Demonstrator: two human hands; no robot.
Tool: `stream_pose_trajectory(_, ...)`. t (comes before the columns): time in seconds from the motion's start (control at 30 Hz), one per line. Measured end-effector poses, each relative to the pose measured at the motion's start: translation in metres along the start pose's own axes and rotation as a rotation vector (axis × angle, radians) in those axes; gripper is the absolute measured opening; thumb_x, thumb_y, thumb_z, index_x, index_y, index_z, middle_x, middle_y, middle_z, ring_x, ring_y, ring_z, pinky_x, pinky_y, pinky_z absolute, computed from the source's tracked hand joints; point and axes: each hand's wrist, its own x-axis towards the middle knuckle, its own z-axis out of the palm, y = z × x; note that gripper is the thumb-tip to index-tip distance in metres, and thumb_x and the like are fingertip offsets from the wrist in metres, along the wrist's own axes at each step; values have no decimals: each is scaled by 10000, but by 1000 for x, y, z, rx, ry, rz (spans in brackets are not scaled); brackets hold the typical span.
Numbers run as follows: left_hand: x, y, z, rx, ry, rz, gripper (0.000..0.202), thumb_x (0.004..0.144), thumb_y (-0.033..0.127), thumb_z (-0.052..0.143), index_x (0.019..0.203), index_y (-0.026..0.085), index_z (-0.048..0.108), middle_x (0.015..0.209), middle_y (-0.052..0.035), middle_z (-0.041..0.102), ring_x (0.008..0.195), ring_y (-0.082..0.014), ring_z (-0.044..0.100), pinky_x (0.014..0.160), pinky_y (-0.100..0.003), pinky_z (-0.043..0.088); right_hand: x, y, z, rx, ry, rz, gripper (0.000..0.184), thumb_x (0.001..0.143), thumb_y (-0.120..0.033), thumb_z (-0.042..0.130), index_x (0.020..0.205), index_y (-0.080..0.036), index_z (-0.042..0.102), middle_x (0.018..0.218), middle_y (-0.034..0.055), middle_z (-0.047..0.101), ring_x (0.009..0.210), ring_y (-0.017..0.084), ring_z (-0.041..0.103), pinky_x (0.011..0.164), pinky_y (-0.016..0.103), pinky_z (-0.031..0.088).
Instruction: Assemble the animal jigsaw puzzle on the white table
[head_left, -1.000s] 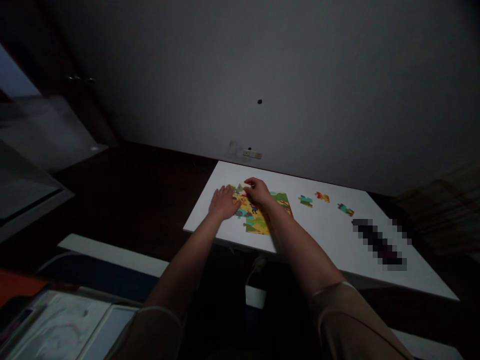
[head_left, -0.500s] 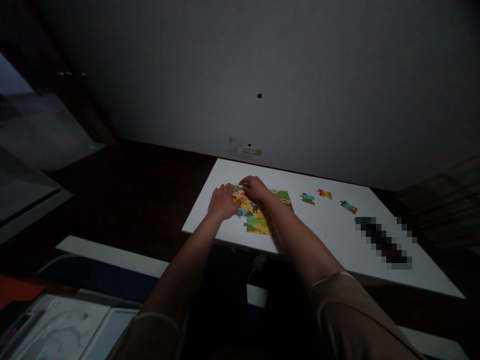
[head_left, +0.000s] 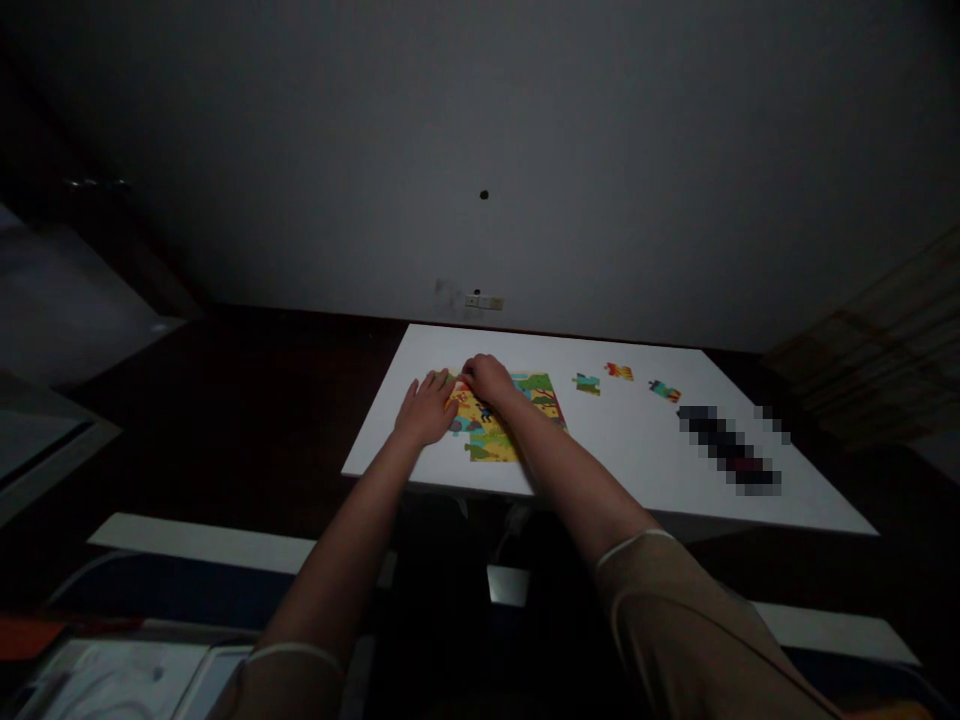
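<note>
A: How much of the puzzle (head_left: pixel 501 445) has been joined?

B: A broad patch is laid together at the left end of the surface (head_left: pixel 630 450). A gap is left at its near left corner, and part is hidden by the right forearm (head_left: pixel 574 462).

A: What is left out?

B: Three bits are set apart, to the right: a green piece (head_left: pixel 588 385), a red piece (head_left: pixel 619 371) and a teal piece (head_left: pixel 665 391). All are left unjoined.

A: And the grip?

B: The left hand (head_left: pixel 426 413) is spread nearly flat on the puzzle's left side; nothing is seen to be grasped by it. The right hand (head_left: pixel 487 380) is curled at the far edge, its fingers drawn in; whether anything is pinched there cannot be told.
</note>
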Motion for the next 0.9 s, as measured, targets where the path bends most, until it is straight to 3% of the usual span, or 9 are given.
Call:
stream_pose_trajectory(0.1,0,2,-2,9,-27,30,527,1053,366,311,1551,224,415,1631,-81,381,1530,-280,273,1241,-508,214,-6,9,-10,28,6,-3,265,979,-295,558,1107,-194,767,1150,123,744,1087,234,648,951,286,446)
stream_pose_trajectory(0.17,0,2,-3,14,-28,29,520,1055,367,310,1545,234,421,1631,-79,382,1526,-280,281,1235,-511,229,-14,27,-21,40,45,24,321,995,-242,484,1192,-186,731,1221,117,723,1137,222,630,991,286,433)
stream_pose_trajectory(0.27,1,2,-3,-1,-27,25,507,1052,372,327,1538,271,432,1637,-62,373,1521,-283,289,1230,-519,237,-36,77,-43,36,136,125,436,938,-120,433,1312,-157,654,1305,127,681,1218,235,588,1046,324,417)
stream_pose_trajectory(0.4,5,-1,1,-45,-11,28,500,1035,376,370,1517,285,469,1620,-66,400,1509,-303,308,1218,-531,257,-80,155,-72,105,368,399,528,846,-48,423,1320,-150,632,1243,125,702,1166,257,617,1012,373,465)
stream_pose_trajectory(0.5,8,-3,4,-49,9,50,502,1027,382,371,1499,265,494,1609,-77,418,1495,-324,331,1201,-542,280,-112,193,-80,92,388,468,522,852,-76,455,1343,-143,619,1286,152,681,1189,286,608,1043,433,453)
stream_pose_trajectory(0.67,11,-4,5,-57,35,61,496,1001,391,402,1458,251,535,1586,-83,451,1475,-334,362,1193,-533,298,-132,206,-71,56,260,377,476,854,-239,658,1328,-189,648,1371,146,641,1311,331,525,1124,495,381)
stream_pose_trajectory(0.9,13,-5,4,-93,58,61,474,968,389,445,1401,248,579,1548,-85,497,1455,-320,399,1189,-497,323,-137,204,-69,171,293,329,494,820,-204,692,1304,-140,618,1288,154,667,1189,238,613,1059,400,455)
